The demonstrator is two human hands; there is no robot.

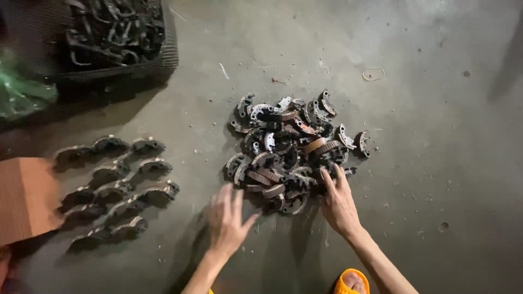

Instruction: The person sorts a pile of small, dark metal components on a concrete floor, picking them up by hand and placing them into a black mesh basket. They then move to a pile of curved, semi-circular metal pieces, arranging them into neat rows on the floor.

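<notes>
At pile (pixel 291 149) edge, right hand (pixel 338 202), left hand (pixel 227 220) apart

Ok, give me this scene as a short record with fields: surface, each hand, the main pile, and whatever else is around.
surface: grey concrete floor
left hand: open, fingers spread, blurred, just left of the pile
right hand: open, fingers on the pile's near edge
pile of curved metal parts: loose heap, centre
sorted parts: laid out in rows, left
black crate: top left, holds dark metal pieces
cardboard: far left
orange sandal: bottom edge
</notes>
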